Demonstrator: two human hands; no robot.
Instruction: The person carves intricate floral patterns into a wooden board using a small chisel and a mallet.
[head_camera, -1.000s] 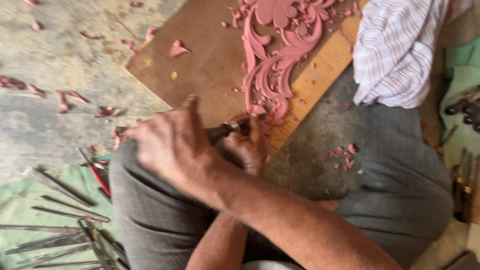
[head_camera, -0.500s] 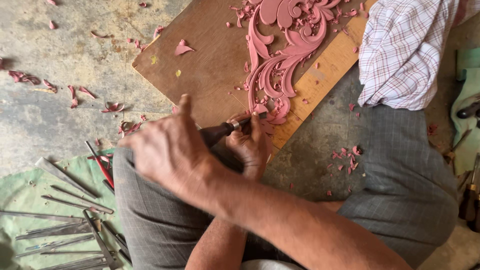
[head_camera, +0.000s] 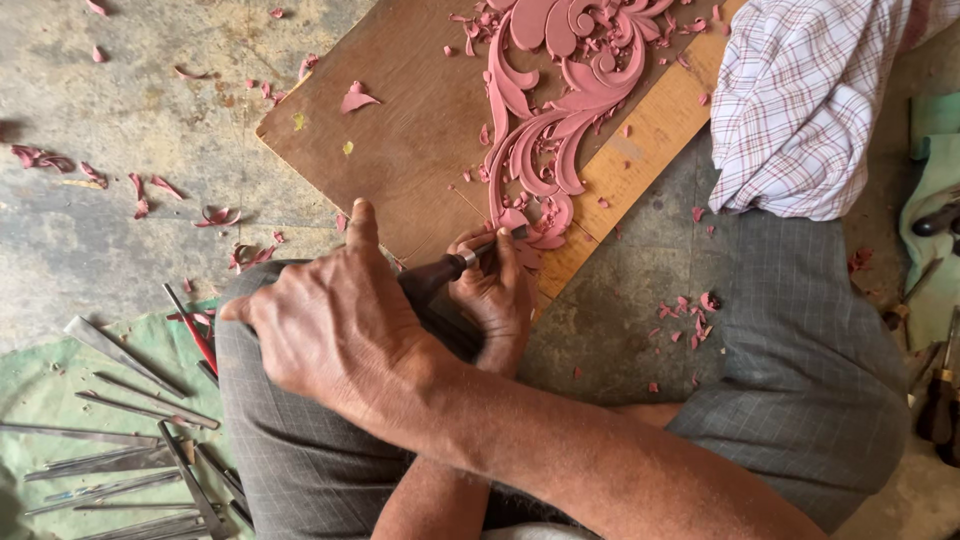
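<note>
The right hand is closed around the dark wooden handle of a carving chisel, its thumb stretched up along the edge of the board. The arm crosses over the other forearm (so this hand sits to the left in the view). Just beside it, the left hand curls its fingers over the chisel's metal shank, steadying it close to the tip; the cutting edge itself is hidden under those fingers.

The tip meets the lowest curl of a pink scrollwork carving, which runs up and away from the hands across a brown wooden board. The board rests tilted against the person's knees, its lighter edge strip toward the right knee. Pink shavings lie scattered on the board above the right hand, and more on the concrete floor beyond it.

Below and outward from the right hand, a row of slim metal carving tools lies on a green cloth. A checked cloth drapes over the grey trousers well beyond the left hand.
</note>
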